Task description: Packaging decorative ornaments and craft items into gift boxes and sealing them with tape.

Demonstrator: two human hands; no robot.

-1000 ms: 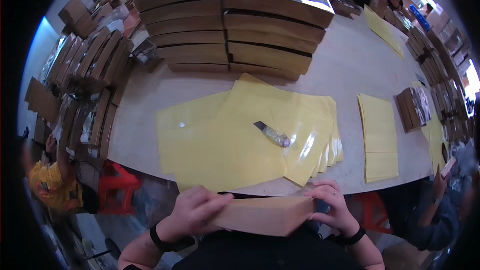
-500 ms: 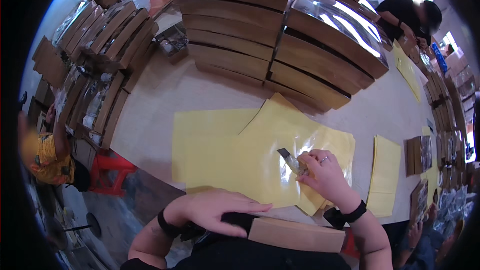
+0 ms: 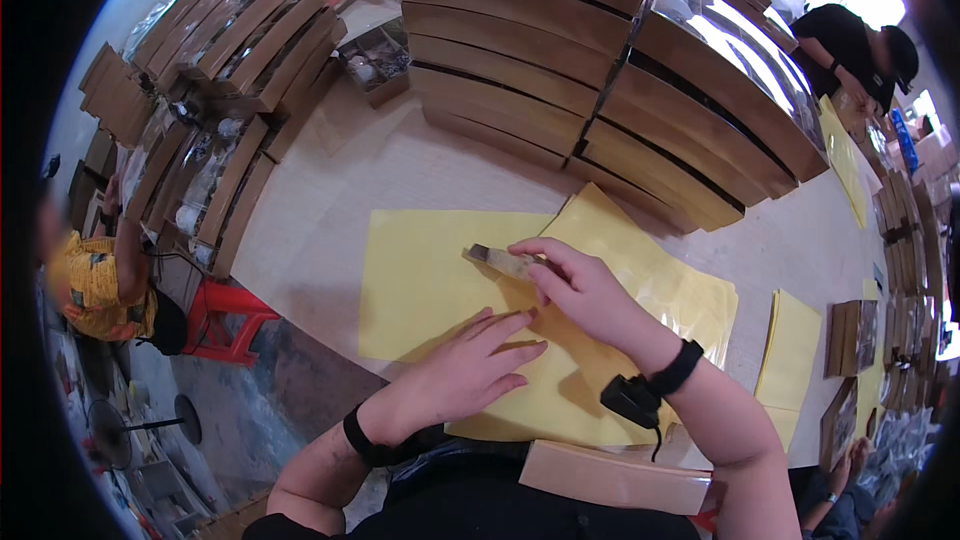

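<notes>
At the centre of the frame, a small flat tool (image 3: 497,259), tan and blade-like, lies on top of a spread of yellow sheets (image 3: 430,280), and the right hand (image 3: 578,290) pinches its near end between thumb and fingertips. What kind of tool it is cannot be told from here. Just below it, the left hand (image 3: 470,370) lies open and flat, palm down, fingers spread across the sheets, apparently to keep them from sliding. Both wrists carry black bands. Lower in the frame, against the person's body, a flat brown cardboard box (image 3: 615,475) sits at the table (image 3: 330,180) edge. Across the upper middle and upper right, more brown boxes stand in tall stacks (image 3: 560,50); some have clear windows, their contents too blurred to name. Further boxes lean in rows at the upper left. Smaller yellow piles (image 3: 790,350) rest at the right. Another person in black bends over the far upper right.
</notes>
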